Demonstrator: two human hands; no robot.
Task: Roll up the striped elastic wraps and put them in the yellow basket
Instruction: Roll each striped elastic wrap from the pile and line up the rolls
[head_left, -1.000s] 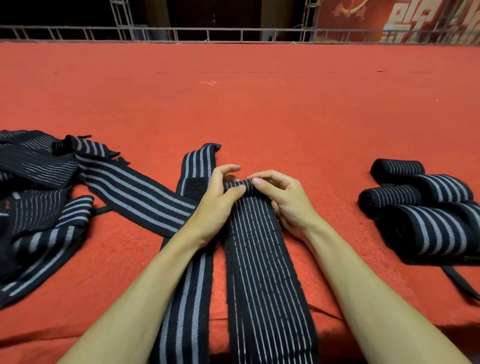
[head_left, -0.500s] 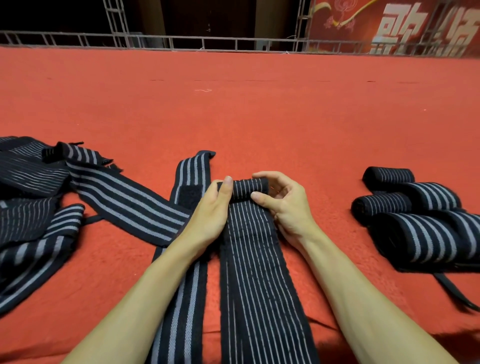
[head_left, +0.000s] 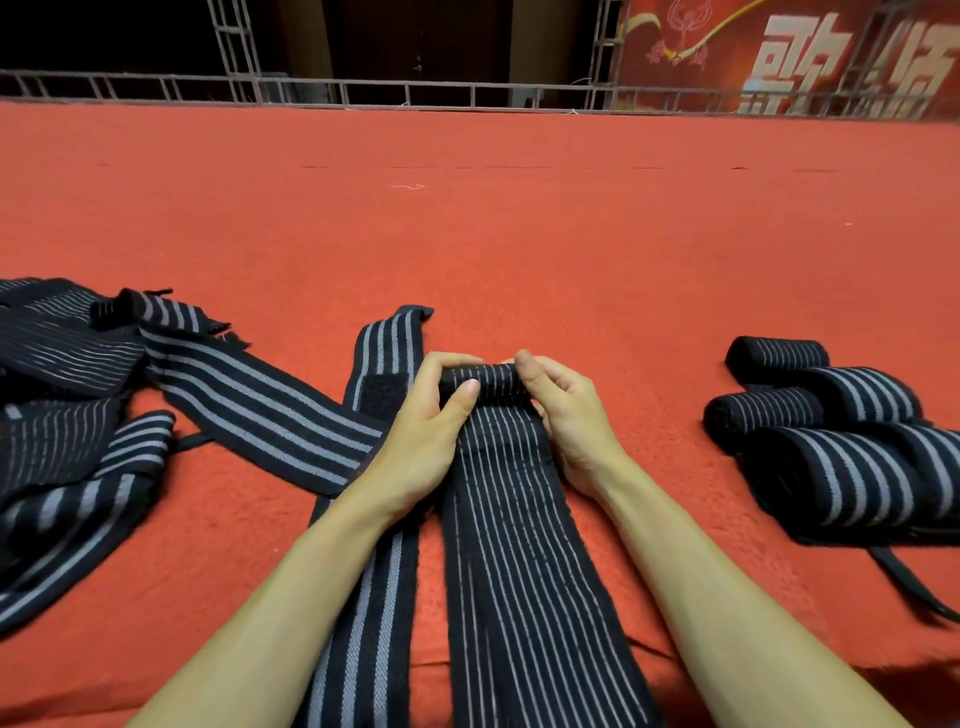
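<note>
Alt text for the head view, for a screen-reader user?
The left hand and right hand grip a small roll at the far end of a thin-striped black wrap lying on red carpet. Loose wraps lie piled at left, finished rolls at right.

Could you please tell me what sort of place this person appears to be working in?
Probably a stage or event hall: a wide red carpet covers the floor, a metal railing runs along its far edge, and a red banner with large characters hangs behind.
</note>
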